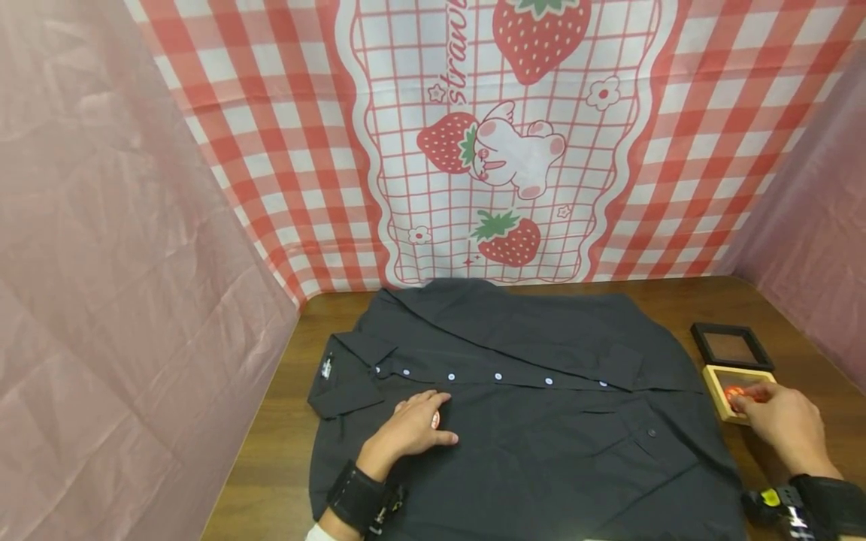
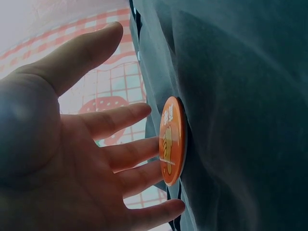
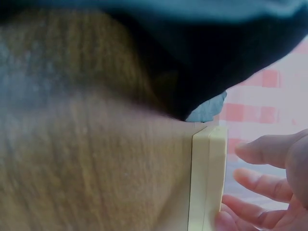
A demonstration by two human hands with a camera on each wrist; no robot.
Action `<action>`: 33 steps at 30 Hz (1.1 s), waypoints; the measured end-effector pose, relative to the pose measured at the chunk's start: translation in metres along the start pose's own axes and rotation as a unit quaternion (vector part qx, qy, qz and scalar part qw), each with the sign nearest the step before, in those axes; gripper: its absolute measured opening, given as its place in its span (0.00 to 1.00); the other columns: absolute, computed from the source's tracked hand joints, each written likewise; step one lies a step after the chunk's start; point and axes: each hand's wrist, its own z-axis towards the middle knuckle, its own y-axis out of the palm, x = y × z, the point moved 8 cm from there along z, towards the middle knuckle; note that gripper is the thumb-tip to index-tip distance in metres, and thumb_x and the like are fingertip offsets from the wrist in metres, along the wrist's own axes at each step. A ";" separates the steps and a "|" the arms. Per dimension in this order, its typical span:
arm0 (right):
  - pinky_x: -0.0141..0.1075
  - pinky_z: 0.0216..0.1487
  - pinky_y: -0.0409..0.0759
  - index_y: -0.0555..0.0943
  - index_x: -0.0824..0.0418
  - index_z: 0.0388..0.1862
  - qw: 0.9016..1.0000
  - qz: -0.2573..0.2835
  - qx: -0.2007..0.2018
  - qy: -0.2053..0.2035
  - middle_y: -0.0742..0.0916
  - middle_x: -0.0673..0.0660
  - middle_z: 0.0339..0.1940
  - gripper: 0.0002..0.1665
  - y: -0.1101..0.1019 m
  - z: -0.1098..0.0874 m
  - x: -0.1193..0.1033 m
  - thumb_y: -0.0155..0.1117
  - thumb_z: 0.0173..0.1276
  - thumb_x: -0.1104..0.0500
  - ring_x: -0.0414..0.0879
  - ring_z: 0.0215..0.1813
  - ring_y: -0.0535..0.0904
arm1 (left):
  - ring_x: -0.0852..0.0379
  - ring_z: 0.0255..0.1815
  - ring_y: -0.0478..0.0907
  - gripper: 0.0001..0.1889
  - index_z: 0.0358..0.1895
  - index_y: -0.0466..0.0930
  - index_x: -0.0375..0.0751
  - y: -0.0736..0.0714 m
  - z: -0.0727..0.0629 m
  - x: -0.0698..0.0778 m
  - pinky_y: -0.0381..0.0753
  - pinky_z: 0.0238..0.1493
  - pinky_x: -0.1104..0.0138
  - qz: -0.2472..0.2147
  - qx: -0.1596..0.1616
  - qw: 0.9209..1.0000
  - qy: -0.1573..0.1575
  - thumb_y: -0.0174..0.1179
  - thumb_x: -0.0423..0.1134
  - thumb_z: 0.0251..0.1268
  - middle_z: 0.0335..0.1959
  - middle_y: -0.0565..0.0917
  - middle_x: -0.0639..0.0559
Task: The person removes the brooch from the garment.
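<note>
Lying on dark shirt, orange badge, print shown clearly only by left wrist view, left hand spread close by, right hand at yellow box near tabletop's right edge, pinch cannot be told.

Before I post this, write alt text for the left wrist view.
A left hand, spread open, reaches beside a round orange badge bearing a yellow figure, which lies on a dark shirt. Behind is a red-and-white checked cloth with strawberry print.
</note>
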 end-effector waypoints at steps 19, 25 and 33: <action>0.52 0.38 0.68 0.74 0.78 0.51 0.997 0.074 0.022 -0.017 0.84 0.76 0.43 0.27 -0.002 -0.003 -0.020 0.57 0.71 0.53 0.50 0.30 0.81 | 0.42 0.67 0.70 0.32 0.64 0.74 0.41 -0.003 0.001 -0.001 0.64 0.67 0.43 -0.016 0.027 0.999 0.013 0.69 0.49 0.57 0.65 0.74 0.40; 0.50 0.34 0.69 0.73 0.78 0.53 0.993 0.107 0.050 -0.024 0.84 0.76 0.43 0.29 -0.006 -0.010 -0.029 0.58 0.71 0.50 0.14 0.26 0.57 | 0.43 0.64 0.73 0.30 0.63 0.75 0.41 -0.004 -0.001 0.001 0.67 0.66 0.45 -0.013 0.043 0.999 0.022 0.68 0.49 0.58 0.63 0.77 0.42; 0.39 0.31 0.69 0.75 0.77 0.53 0.989 0.128 0.061 -0.050 0.83 0.79 0.44 0.30 -0.008 -0.009 -0.047 0.55 0.72 0.49 0.15 0.30 0.61 | 0.43 0.63 0.74 0.30 0.62 0.75 0.40 -0.006 -0.001 0.004 0.69 0.63 0.45 -0.005 0.049 0.998 0.030 0.68 0.48 0.58 0.62 0.77 0.42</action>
